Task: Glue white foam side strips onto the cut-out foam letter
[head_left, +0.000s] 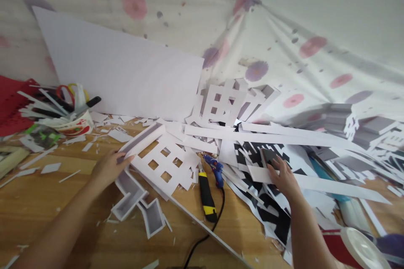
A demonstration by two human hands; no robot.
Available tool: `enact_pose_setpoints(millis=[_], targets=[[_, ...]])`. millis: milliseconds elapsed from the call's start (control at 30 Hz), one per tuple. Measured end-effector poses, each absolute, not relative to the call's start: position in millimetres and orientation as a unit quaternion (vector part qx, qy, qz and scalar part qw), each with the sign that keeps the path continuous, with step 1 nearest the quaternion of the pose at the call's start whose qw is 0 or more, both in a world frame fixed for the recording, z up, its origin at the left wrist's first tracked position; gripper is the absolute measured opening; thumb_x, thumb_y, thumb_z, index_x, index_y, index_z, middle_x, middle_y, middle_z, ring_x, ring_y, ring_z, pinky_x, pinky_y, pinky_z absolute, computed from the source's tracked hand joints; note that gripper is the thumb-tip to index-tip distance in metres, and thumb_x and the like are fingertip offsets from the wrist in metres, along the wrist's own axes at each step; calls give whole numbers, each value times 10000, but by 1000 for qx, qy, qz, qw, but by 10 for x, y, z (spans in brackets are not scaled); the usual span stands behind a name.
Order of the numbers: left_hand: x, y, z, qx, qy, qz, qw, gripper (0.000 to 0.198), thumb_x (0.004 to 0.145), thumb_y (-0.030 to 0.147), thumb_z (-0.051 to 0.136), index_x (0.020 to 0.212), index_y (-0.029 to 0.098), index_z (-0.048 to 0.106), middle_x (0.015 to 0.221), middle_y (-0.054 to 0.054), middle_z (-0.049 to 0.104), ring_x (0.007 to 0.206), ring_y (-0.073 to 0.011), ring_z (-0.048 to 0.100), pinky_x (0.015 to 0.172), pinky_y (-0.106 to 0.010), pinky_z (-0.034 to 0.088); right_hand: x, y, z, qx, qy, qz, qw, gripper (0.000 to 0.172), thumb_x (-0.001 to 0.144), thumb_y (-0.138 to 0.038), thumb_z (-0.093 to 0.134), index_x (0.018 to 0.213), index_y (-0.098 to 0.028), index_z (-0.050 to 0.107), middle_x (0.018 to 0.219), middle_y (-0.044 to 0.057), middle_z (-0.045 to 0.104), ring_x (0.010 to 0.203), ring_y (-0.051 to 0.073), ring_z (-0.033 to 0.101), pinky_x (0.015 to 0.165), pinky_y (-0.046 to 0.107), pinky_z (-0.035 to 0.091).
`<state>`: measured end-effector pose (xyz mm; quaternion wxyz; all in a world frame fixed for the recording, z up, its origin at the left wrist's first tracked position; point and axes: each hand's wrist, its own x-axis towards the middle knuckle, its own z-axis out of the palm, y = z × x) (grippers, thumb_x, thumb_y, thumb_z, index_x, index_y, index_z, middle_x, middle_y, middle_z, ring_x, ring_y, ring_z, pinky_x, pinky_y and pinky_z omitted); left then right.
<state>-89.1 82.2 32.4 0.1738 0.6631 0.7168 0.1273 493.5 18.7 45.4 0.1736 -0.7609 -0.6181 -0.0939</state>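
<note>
My left hand (110, 168) is closed on the near end of a white foam-board channel (143, 138), thumb and fingers pinching its wall. Just below that hand lie angular white board pieces with raised sides (131, 195). A white panel with square cut-outs (166, 162) rests beside the channel. On the right, my right hand (284, 176) has its fingers closed on a small dark rectangular block (269, 157), partly hidden by the fingers. A long white strip (331, 187) runs under this hand. Between the hands lie a black-and-yellow utility knife (206, 195) and a blue glue gun (216, 170).
A bowl of tools and glue sticks (74, 124) stands at the left. Behind, a large white board (126, 71) leans on the flowered curtain. Cut-out white models (224, 101) and black-printed sheets (277, 214) crowd the right. The glue gun's cord (202, 239) crosses the wooden table.
</note>
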Motion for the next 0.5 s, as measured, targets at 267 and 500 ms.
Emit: enact_pose_setpoints(millis=[267, 500], targets=[[-857, 801, 387, 655, 727, 113, 174, 582, 762, 572, 332, 976, 112, 618, 1078, -120, 572, 924, -241, 561, 814, -329, 434, 4760, -33, 697, -737, -664, 0, 127, 570, 802, -481, 416, 1307, -221, 365, 1328, 107, 455, 1315, 281, 274, 910, 419, 437], [-881, 809, 348, 664, 720, 126, 157, 577, 763, 571, 332, 968, 120, 630, 1037, -113, 578, 880, -234, 570, 785, -326, 443, 4382, -210, 870, -691, -722, 25, 13, 608, 650, -209, 536, 1250, -159, 455, 1195, 139, 551, 1212, 319, 400, 1012, 500, 297]])
